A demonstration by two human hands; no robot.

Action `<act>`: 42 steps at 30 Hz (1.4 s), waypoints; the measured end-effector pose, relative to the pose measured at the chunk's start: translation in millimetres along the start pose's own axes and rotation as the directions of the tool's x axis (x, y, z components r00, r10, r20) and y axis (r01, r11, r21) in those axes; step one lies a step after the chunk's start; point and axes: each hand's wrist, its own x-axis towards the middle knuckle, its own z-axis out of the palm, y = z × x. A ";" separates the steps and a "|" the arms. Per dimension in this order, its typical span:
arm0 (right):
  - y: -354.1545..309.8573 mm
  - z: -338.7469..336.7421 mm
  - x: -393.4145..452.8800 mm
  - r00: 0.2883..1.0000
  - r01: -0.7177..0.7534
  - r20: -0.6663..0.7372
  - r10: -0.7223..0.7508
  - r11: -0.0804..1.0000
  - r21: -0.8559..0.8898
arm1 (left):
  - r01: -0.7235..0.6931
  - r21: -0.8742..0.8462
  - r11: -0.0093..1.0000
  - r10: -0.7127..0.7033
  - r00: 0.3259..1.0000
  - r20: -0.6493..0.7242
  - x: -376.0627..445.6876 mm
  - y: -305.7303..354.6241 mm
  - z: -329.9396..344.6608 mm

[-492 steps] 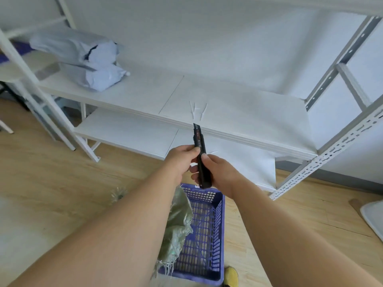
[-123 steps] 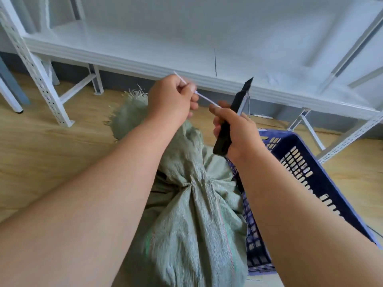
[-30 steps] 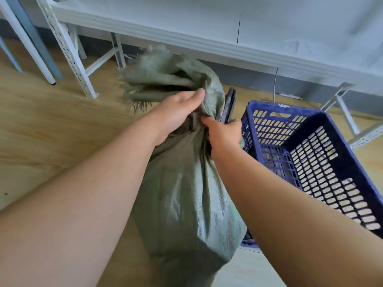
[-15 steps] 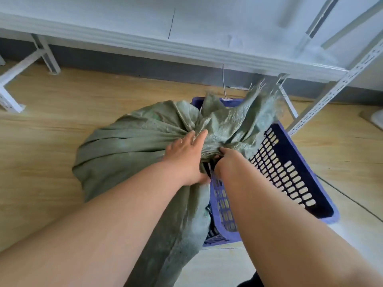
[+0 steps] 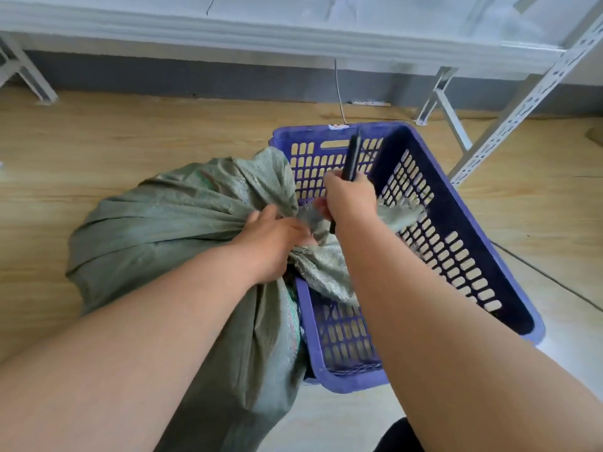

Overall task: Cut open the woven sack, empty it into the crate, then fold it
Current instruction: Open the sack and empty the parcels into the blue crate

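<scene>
Head view: no readable writing anywhere; small white sticker point(image 5: 338, 126) on crate point(image 5: 463, 223) far rim, too blurred to read. Left hand point(image 5: 272, 243) grips the bunched neck of the sack point(image 5: 169, 223), fingers curled into the fabric. Right hand point(image 5: 350, 199) wraps a black knife point(image 5: 352, 156), blade end pointing up & away; its fingers point(image 5: 321, 203) also pinch sack cloth. Sack lies on the wood floor point(image 5: 98, 132), leaning on crate's left side, mouth draped over the rim into the crate. White shelf point(image 5: 293, 31) behind.

Coarse woven green sack point(image 5: 169, 220), perforated glossy plastic crate point(image 5: 456, 203), wood-grain floor point(image 5: 130, 132).
</scene>
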 end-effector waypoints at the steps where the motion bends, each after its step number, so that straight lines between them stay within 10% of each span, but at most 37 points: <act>1: 6.3 6.6 1.9 0.996 0.040 0.087 -0.025 0.983 -0.181 | 0.013 -0.022 1.000 -0.014 1.000 -0.019 0.0 -1.7 2.6; 7: 34.2 2.1 6.6 0.931 -0.069 0.258 0.259 0.818 -0.570 | 0.027 -0.081 0.996 -0.038 0.991 -0.127 -7.9 -3.0 5.8; 11: 27.6 8.1 1.7 0.968 0.154 0.248 0.018 0.740 -0.655 | 0.117 -0.022 0.993 -0.118 0.989 -0.086 -7.6 -6.6 12.1; 17: 9.0 34.6 -17.2 0.927 0.304 0.342 -0.152 0.839 -0.451 | 0.175 -0.699 0.693 -0.240 0.971 0.004 -16.7 -34.1 -27.5; 20: 18.3 34.6 -25.1 0.924 0.252 0.377 -0.065 0.846 -0.470 | 0.331 -0.170 0.928 -0.367 0.888 -0.278 -25.8 -62.0 -36.5; 22: 25.3 33.5 -27.4 0.928 0.232 0.372 -0.041 0.841 -0.488 | 0.360 0.043 0.932 -0.361 0.933 0.009 -34.1 -74.4 -33.9; 24: 30.4 33.6 -29.2 0.930 0.232 0.365 -0.041 0.836 -0.498 | 0.362 -0.113 0.925 -0.327 0.912 0.247 -42.8 -87.2 -30.8; 26: 33.4 34.4 -28.9 0.938 0.234 0.342 -0.058 0.832 -0.502 | 0.400 -0.414 0.818 -0.406 0.911 0.079 -59.2 -101.2 -35.4; 29: 36.2 40.9 -26.2 0.954 0.257 0.282 -0.101 0.760 -0.597 | 0.632 -0.340 0.696 -0.717 0.627 -0.304 -82.7 -144.6 -40.8; 32: 36.2 57.7 -30.7 0.969 0.245 0.205 -0.139 0.649 -0.720 | 0.869 -0.269 0.416 -0.905 0.423 -0.035 -120.3 -178.6 -43.0; 36: 30.3 75.5 -51.0 0.975 0.214 0.132 -0.181 0.583 -0.784 | 0.839 -0.295 0.457 -0.824 0.525 0.215 -139.1 -189.3 -20.9; 42: 23.7 86.8 -80.3 0.921 0.273 0.068 -0.383 0.512 -0.815 | 0.653 -0.708 0.269 -0.841 0.518 0.157 -140.4 -212.7 19.5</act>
